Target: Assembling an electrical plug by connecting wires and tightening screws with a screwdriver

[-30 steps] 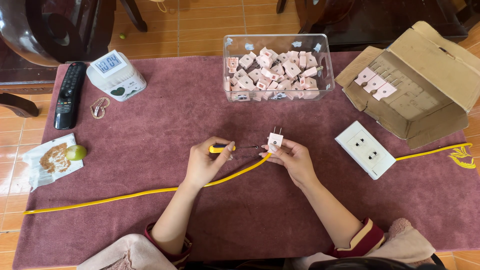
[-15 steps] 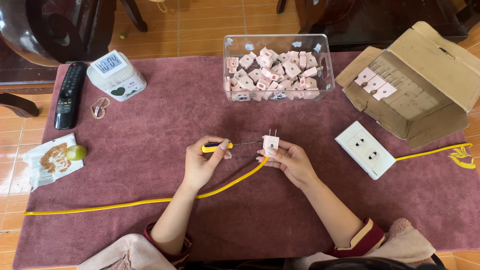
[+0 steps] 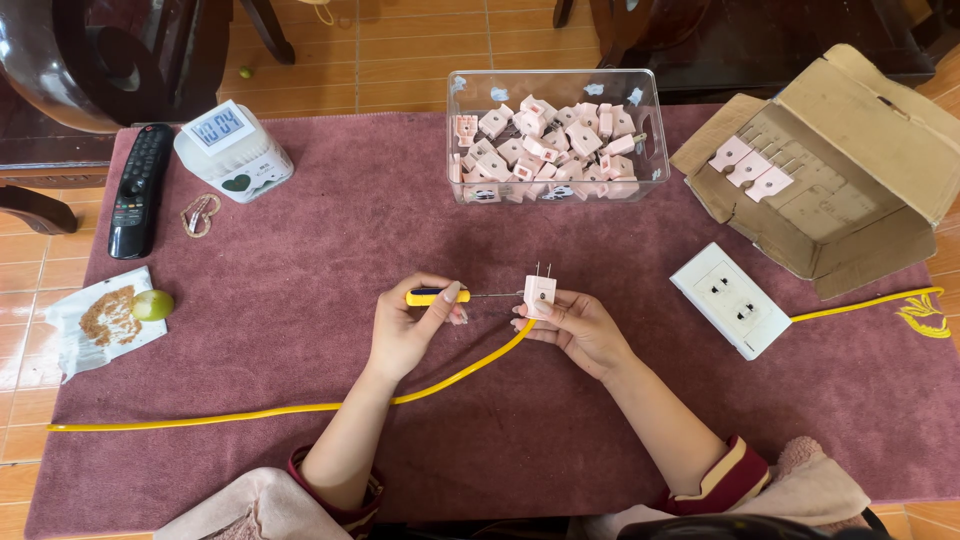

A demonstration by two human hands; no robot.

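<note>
Left hand [image 3: 405, 335] pinches yellow screwdriver [image 3: 437, 296]; right hand [image 3: 580, 328] holds pink plug [image 3: 540, 291] on yellow cable [image 3: 300, 408]. Risk: tip slipping off screw, jabbing fingers.

Head camera, steep downward view, close over table [image 3: 300, 300]

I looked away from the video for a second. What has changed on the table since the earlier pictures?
Little: the right hand turned the plug slightly, prongs upright; the left hand keeps the screwdriver tip at its side. Yellow cable, clear bin and cardboard box stayed put.
</note>
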